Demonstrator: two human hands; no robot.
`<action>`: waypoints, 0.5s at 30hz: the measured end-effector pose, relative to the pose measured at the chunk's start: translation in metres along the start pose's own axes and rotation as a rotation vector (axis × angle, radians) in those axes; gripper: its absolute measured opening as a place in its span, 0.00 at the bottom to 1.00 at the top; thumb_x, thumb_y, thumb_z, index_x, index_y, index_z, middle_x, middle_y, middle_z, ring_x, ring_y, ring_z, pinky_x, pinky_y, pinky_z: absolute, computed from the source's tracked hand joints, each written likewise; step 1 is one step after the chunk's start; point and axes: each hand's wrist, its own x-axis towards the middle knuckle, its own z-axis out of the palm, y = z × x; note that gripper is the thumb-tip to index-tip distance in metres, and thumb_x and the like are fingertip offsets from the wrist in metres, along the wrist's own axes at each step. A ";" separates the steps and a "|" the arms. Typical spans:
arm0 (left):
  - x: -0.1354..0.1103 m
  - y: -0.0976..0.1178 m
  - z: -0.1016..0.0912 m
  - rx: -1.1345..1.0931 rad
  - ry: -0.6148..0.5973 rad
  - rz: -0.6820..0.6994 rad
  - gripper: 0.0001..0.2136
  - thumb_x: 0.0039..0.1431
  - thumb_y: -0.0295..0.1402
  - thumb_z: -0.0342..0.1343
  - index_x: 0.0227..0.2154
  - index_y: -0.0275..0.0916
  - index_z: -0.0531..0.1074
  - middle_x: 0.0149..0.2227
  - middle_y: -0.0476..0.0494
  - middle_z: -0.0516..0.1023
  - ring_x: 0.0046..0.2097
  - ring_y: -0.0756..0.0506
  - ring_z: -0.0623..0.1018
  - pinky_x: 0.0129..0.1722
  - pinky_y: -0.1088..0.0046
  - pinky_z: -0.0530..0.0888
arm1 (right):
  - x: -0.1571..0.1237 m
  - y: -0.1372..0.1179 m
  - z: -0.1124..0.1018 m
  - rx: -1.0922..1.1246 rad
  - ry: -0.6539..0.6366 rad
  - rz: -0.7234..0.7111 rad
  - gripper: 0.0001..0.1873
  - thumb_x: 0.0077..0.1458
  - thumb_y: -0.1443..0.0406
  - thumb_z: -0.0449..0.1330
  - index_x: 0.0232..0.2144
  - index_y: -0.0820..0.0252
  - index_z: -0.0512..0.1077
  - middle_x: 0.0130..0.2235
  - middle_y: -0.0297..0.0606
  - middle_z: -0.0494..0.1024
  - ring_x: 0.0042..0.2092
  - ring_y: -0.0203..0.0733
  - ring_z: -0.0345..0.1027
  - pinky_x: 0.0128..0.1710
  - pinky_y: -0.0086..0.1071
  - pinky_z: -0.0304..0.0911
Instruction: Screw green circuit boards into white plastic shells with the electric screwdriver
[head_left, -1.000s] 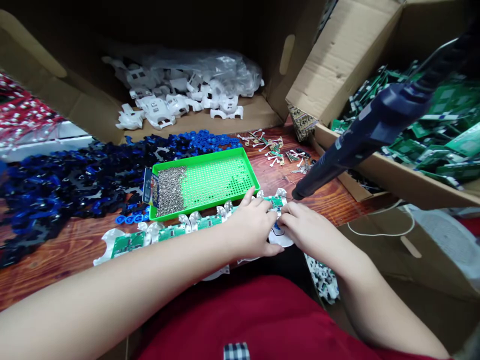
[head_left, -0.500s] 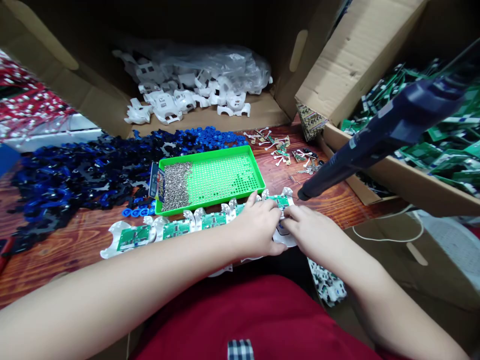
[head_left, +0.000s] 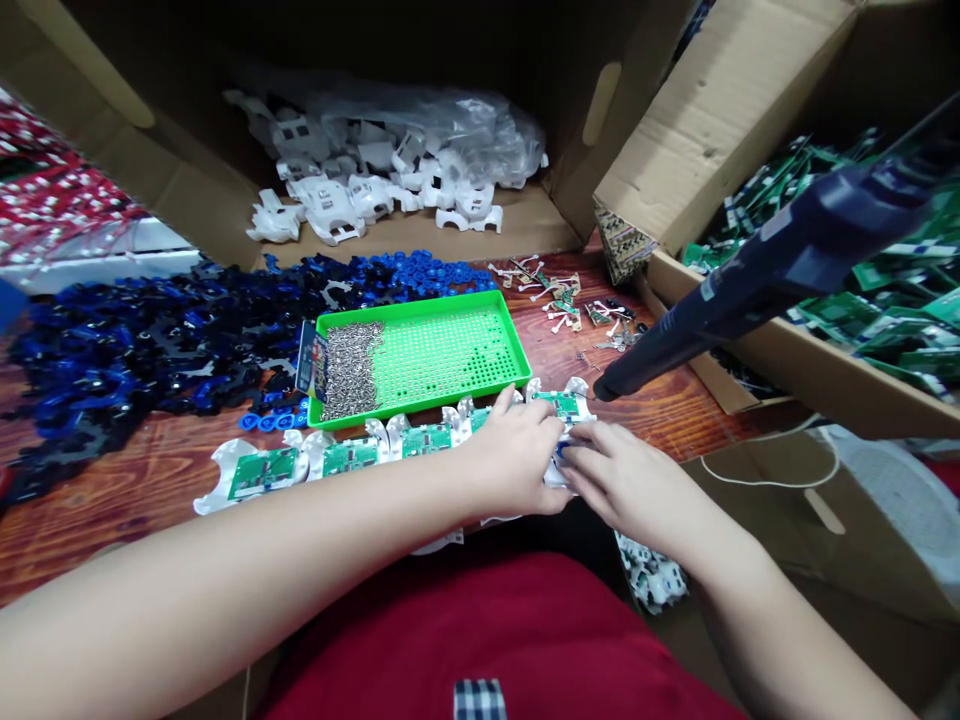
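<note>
My left hand and my right hand meet over a white plastic shell with a blue part at the near edge of the wooden table. Both hands are closed, their fingertips pinching that piece between them. A row of white shells with green circuit boards runs left from my left hand. Just behind it stands a green perforated tray with a heap of small screws at its left end. A dark blue electric screwdriver hangs above my right hand, tip down.
A pile of blue and black plastic parts covers the table's left. An open carton behind holds white shells and a plastic bag. A carton on the right holds green circuit boards. Small loose boards lie beyond the tray.
My hands have stayed together on the same piece, the right hand's fingers shifting slightly. The view has drifted a little.
</note>
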 end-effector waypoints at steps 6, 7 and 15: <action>0.001 -0.002 0.000 -0.001 -0.022 -0.003 0.25 0.45 0.45 0.57 0.44 0.35 0.68 0.49 0.35 0.68 0.53 0.34 0.67 0.59 0.46 0.47 | 0.007 0.009 0.000 0.175 0.022 0.059 0.11 0.57 0.68 0.50 0.38 0.59 0.72 0.41 0.41 0.69 0.41 0.38 0.67 0.42 0.35 0.67; 0.001 -0.002 0.000 0.000 -0.024 -0.003 0.25 0.45 0.45 0.57 0.44 0.35 0.68 0.49 0.35 0.68 0.53 0.34 0.66 0.58 0.46 0.47 | 0.010 0.009 -0.001 0.146 0.000 0.058 0.10 0.56 0.68 0.52 0.38 0.58 0.72 0.41 0.41 0.69 0.41 0.39 0.67 0.41 0.34 0.67; 0.003 -0.001 -0.002 -0.022 -0.042 -0.014 0.28 0.44 0.44 0.58 0.47 0.35 0.67 0.50 0.34 0.67 0.53 0.34 0.67 0.58 0.45 0.48 | 0.022 0.005 -0.004 -0.046 -0.085 -0.012 0.09 0.53 0.68 0.56 0.38 0.59 0.72 0.40 0.42 0.70 0.43 0.44 0.65 0.40 0.37 0.66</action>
